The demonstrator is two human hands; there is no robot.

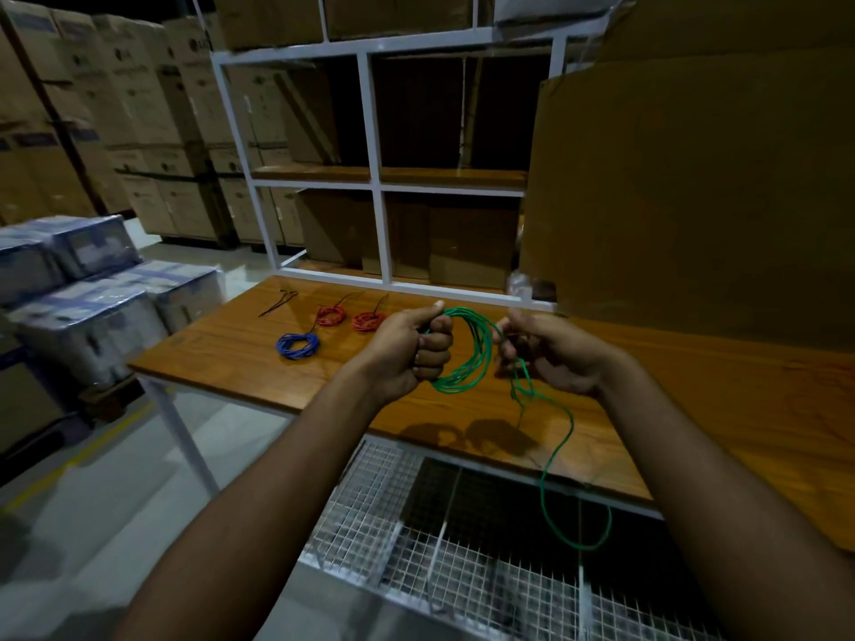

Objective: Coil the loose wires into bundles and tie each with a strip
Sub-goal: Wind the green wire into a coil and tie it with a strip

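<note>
Head cam, the only view I've got. Left hand (418,347) is fisted around the green wire coil (467,351), thumb on top, loops hanging out of the fist toward 3 o'clock. Right hand (550,351) sits just beside the coil at its 3 o'clock, fingers curled and pinching the green strand where it leaves the loops. Both hands are held above the wooden table (324,377), their shadows on the top near its front edge.

From the right hand the loose green tail (557,451) drops toward 6 o'clock, crosses the table's front edge and ends in a slack loop over the wire mesh shelf (416,538) below.

Finished bundles lie on the table at 10 o'clock from the left hand: blue bundle (298,345) nearest me, two red bundles (331,315) (368,321) side by side behind it, each red one with a dark strip end sticking up. Can't tell whether the blue one is tied. Spare dark strips (279,302) lie further out at 10 o'clock, apart from the bundles.

White metal rack (377,178) stands at 12 o'clock behind the table, and a large cardboard sheet (694,201) leans at 2 o'clock.
</note>
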